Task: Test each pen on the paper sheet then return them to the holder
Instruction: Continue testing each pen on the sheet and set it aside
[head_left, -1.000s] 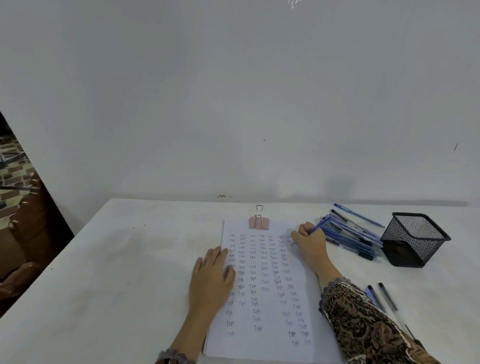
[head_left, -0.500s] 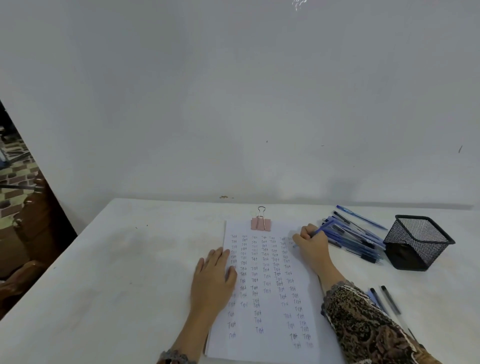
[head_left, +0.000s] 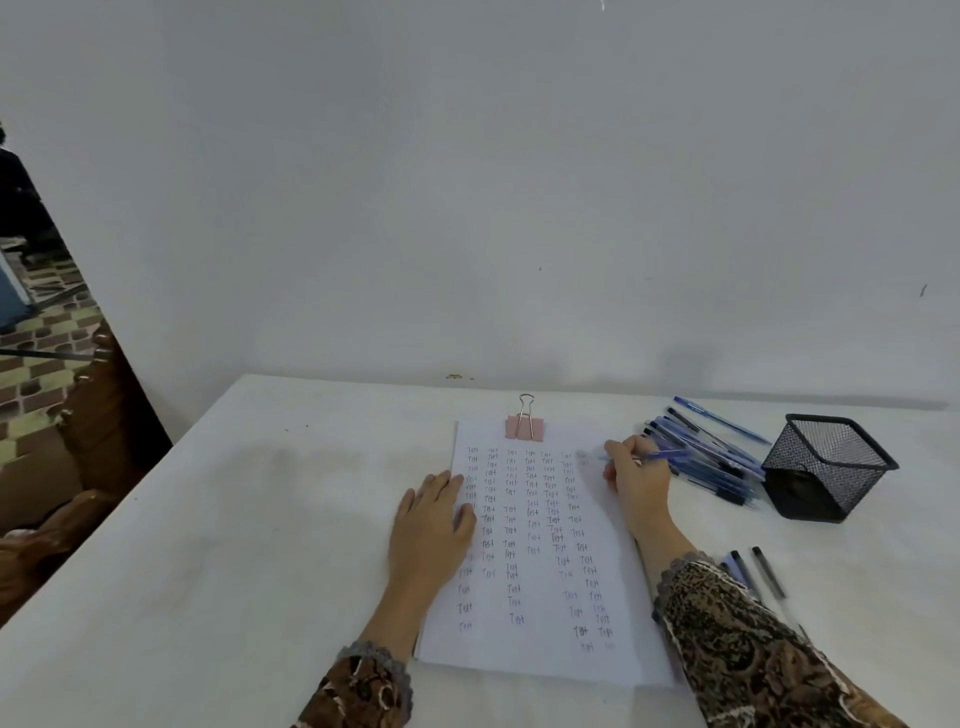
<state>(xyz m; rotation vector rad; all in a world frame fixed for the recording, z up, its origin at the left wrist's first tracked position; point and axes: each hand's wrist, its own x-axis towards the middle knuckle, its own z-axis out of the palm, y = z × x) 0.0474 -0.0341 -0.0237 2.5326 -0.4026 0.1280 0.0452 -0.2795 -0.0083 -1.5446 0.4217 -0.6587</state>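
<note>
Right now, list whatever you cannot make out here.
All in the head view.
The tip of the pen in the right hand: too small to tell whether it touches the paper.
The paper's left column: partly covered by the left hand.
The pile of pens: overlapping, uncountable.
The holder floor: dark behind the mesh.
The loose pens by the right sleeve: partly covered by it.

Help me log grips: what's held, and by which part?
The right hand pinches a blue pen near its tip; left hand holds nothing, flat on the paper sheet.
</note>
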